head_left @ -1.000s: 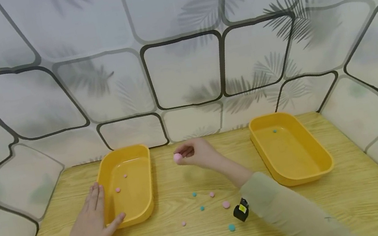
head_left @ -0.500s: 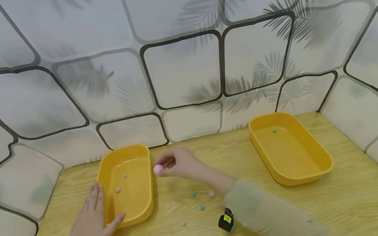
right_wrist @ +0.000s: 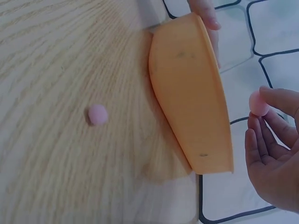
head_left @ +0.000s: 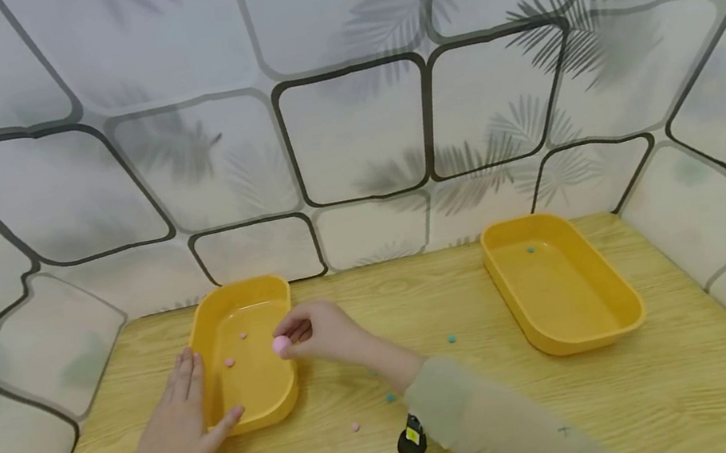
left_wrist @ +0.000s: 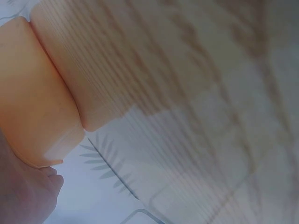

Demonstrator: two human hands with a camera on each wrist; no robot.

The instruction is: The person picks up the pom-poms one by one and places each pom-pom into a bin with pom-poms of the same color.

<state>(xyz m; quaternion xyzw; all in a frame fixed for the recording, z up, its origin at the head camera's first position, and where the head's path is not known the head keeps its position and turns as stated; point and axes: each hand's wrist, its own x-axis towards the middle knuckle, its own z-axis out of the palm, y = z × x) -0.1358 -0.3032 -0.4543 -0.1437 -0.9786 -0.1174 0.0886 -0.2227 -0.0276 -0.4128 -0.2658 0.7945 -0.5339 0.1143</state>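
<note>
My right hand (head_left: 327, 332) pinches a pink ball (head_left: 281, 345) between thumb and fingertips. In the head view the ball overlaps the right wall of the left yellow tray (head_left: 271, 414). From the right wrist view, the pink ball (right_wrist: 258, 103) is beyond the tray's rim (right_wrist: 223, 93), apart from it. Two smaller pink balls (head_left: 230, 362) lie inside this tray. Along its left side rests my left hand (head_left: 176, 429), fingers straight on the outer wall and thumb over the near rim. The left wrist view shows part of that hand (left_wrist: 35, 193) against the tray wall (left_wrist: 42, 93).
A second yellow tray (head_left: 590, 339) stands at the right with a small teal ball (head_left: 531, 250) inside. On the wooden table lie a pink ball (head_left: 355, 427) and teal balls (head_left: 452, 339). My right sleeve (head_left: 482, 408), with a black wrist camera (head_left: 411, 441), covers part of the table.
My right hand has moved left with the pink ball, from above the table's middle to the left tray's right edge. The sleeve has uncovered one teal ball and now hides others. My left hand stays put.
</note>
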